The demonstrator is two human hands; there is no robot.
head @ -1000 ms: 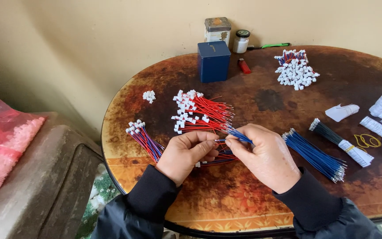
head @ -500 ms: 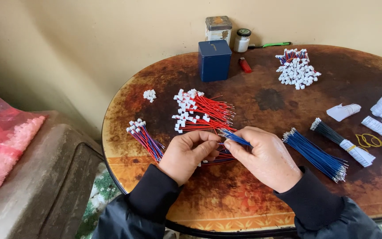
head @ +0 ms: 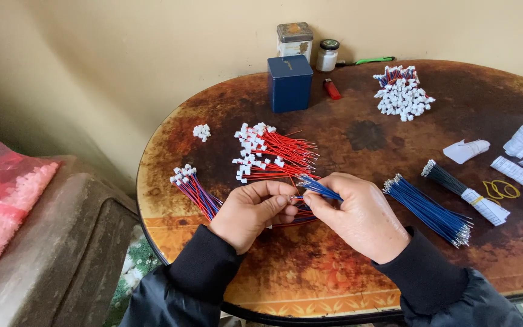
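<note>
- Hands meet at the desk's (head: 346, 290) six o'clock edge: our left hand (head: 250, 212) is curled, fingertips pinched on something too small for us to make out, perhaps a connector.
- Our right hand (head: 358, 215) pinches a blue wire (head: 321, 189) near its end, the wire pointing toward ten o'clock, its tip just beside the left fingertips.
- We judge that wire light, thin and floppy; best taken close to the bare tip, where it stays stiff enough to aim.
- Under the hands lie a few red-and-blue leads, partly hidden.
- At twelve o'clock from the hands, a pile of red wires with white plugs (head: 270, 154); those plugs look small, hard, easy to fumble.
- At nine o'clock, a red-and-blue bundle with white plugs (head: 194, 188); a little cluster of loose plugs (head: 201, 131) beyond it.
- At three o'clock, a sheaf of blue wires (head: 428, 209), then a dark bundle with a paper band (head: 464, 192).
- Far side: blue box (head: 290, 83), tin (head: 294, 40), small jar (head: 327, 56), red lighter (head: 332, 89), heap of white connectors (head: 402, 94).
</note>
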